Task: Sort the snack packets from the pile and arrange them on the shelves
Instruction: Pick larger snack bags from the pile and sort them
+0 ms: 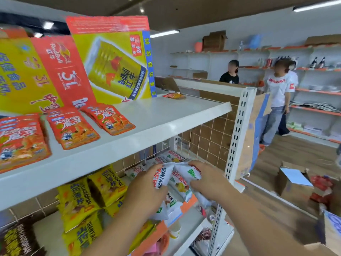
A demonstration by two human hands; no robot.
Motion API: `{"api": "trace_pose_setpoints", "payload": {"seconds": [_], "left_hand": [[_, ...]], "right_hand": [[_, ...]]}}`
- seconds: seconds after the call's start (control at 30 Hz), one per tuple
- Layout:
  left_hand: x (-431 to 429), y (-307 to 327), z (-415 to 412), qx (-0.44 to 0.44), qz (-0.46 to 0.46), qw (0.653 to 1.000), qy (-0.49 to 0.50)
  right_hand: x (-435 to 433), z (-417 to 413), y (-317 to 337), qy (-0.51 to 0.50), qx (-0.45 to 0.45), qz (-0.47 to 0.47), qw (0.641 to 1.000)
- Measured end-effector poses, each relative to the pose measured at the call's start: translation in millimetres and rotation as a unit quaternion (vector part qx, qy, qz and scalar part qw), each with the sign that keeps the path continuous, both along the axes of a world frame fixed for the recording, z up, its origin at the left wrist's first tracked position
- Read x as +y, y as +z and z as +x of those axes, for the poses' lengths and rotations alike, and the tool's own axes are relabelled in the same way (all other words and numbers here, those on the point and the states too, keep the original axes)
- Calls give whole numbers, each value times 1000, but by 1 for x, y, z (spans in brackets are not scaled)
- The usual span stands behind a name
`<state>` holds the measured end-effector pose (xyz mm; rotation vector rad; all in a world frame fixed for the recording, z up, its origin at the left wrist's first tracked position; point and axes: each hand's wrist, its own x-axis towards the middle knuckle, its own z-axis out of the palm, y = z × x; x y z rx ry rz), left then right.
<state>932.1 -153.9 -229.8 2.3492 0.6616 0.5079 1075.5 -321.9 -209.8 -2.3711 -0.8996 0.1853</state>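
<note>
White snack packets (177,175): a small bunch with red lettering and a green tag. They were held at the right end of the lower shelf (46,226), just below the lip of the upper shelf (166,117).

Left hand (145,185) gripped one side of the bunch, fingers curled round a packet marked SHANYAO. Right hand (206,182) gripped the other side, fingers curled over the packet tops. The hands were close together with the bunch between them. Both forearms reached in from the bottom of the view.

More white packets of the same kind (172,156) lay behind the hands against the wire grid back. Others lay beneath the hands; could not tell how many.

To the left on the same shelf were yellow packets (88,198), stacked and leaning on one another. Further left, at the frame's edge, were dark brown packets (20,237).

On the upper shelf, orange-red packets (73,128) lay flat in three piles near the front edge. Behind them stood a tilted Red Bull carton (114,65). A single small packet (174,96) lay alone toward the back right.

A white slotted upright (239,130) closed the unit's right end, with cardboard propped just beside it. An open cardboard box (293,180) sat on the wooden floor, red packets near it.

Two people (278,93) stood well apart from the unit. Wall shelves (317,91) with orange edging held bottles and folded goods.
</note>
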Motion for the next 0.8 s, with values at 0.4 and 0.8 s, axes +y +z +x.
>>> {"api": "trace_pose_setpoints", "payload": {"seconds": [0.4, 0.8], "left_hand": [[-25, -33, 87, 55, -9, 977, 204], [47, -60, 139, 68, -24, 940, 332]], "right_hand": [[47, 130, -46, 193, 35, -21, 980], [96, 154, -90, 210, -13, -87, 974]]}}
